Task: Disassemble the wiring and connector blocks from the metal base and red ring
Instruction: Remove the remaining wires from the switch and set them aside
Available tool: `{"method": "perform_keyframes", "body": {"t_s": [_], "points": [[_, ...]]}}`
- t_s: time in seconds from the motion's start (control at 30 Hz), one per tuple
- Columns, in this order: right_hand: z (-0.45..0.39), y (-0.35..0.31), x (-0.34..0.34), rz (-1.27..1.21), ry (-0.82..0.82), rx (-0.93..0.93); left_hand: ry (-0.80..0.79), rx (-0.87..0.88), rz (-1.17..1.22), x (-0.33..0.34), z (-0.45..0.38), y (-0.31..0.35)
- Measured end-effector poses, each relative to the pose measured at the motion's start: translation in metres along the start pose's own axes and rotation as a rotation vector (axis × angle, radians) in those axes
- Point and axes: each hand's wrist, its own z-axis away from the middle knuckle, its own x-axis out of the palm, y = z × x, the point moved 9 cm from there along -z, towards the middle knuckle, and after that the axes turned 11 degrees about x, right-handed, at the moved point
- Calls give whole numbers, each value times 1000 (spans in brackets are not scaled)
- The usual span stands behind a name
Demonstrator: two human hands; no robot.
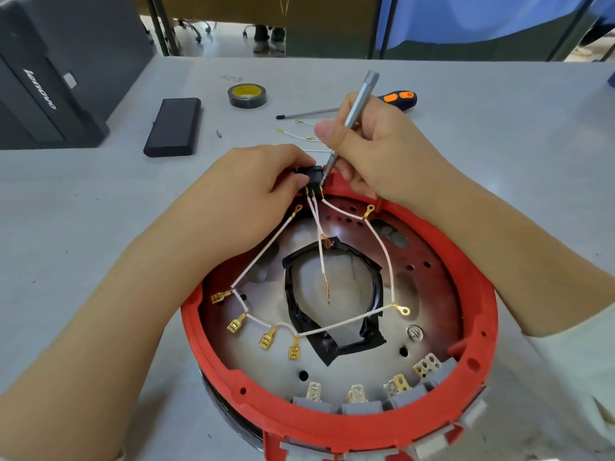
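A red ring [479,294] surrounds a round metal base [432,314] on the grey table. At the ring's far edge sits a small black switch block [314,176], which my left hand [253,191] pinches. My right hand [372,148] holds a slim silver screwdriver [357,109] like a pen, its tip at the block's right side. White wires [266,252] with brass terminals run from the block across the base. Several grey connector blocks [361,407] with metal tabs sit along the ring's near edge. A loop of black tape [332,347] lies in the base's middle.
An orange-and-black screwdriver [397,99], a roll of black tape [247,95] and a black rectangular case [174,126] lie beyond the ring. Loose white wires [299,136] lie near the screwdriver. A dark computer tower [43,94] stands at the far left.
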Motion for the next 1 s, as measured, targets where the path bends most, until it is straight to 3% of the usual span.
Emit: {"method": "perform_keyframes", "body": {"t_s": [0.33, 0.6, 0.8, 1.0], "points": [[-17, 8, 9, 38, -118, 170, 6, -11, -5, 0, 0, -1], [-2, -4, 0, 56, 27, -69, 7, -10, 4, 0, 0, -2], [-4, -3, 8, 139, -23, -40, -3, -8, 11, 0, 0, -1], [-1, -3, -2, -50, 20, -61, 4, -10, 21, 0, 0, -2]]}}
